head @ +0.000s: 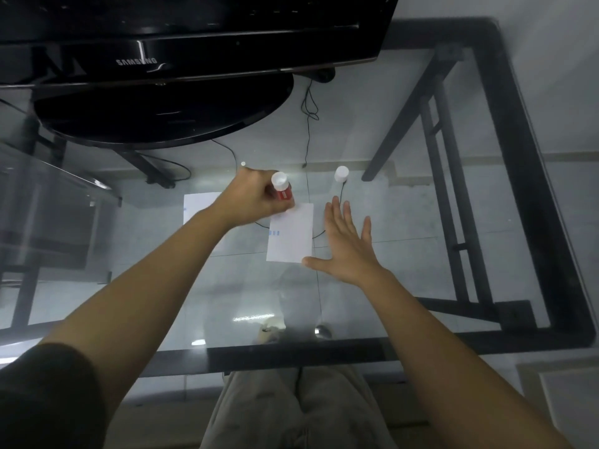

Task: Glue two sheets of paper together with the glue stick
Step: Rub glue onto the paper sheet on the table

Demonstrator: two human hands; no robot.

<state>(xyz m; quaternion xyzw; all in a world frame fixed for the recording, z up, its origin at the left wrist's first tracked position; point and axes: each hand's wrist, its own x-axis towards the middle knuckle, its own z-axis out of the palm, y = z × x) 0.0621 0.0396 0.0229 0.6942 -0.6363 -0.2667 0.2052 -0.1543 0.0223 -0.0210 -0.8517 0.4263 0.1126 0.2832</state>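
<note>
My left hand (256,197) grips a red glue stick (282,188) with a white end up, its lower tip at the top left corner of a white paper sheet (291,236) lying on the glass table. My right hand (348,243) lies flat with fingers spread beside the sheet's right edge, the thumb touching its bottom right corner. A second white sheet (197,205) lies to the left, partly hidden under my left forearm. The white cap (341,174) stands on the glass beyond my right hand.
A black monitor (181,37) on a round base (162,115) stands at the back left. The glass table (421,286) has a black frame; cables and floor show through it. My knees sit below the front edge.
</note>
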